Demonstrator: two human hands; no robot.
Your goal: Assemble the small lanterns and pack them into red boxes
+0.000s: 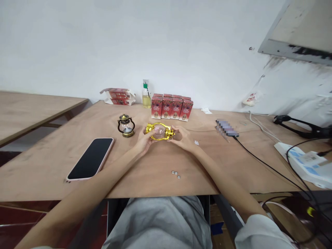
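A small gold lantern (160,131) with a clear globe lies sideways between my hands, just above the table. My left hand (146,141) is closed round its left end, thumb on the globe. At the other end, the fingers of my right hand (183,138) pinch the gold part. To the left a bronze-coloured lantern (126,126) stands upright on the table. Three button cells (176,173) lie near the table's front edge. Just right of my right hand is a tiny white scrap (196,142).
Red printed boxes (171,108) stand in rows at the back, beside a bottle of yellow liquid (146,98). An opened red box (119,96) lies further left. A large phone (91,159) rests at left. A cabled phone (227,128) and a white power strip (303,166) are at right.
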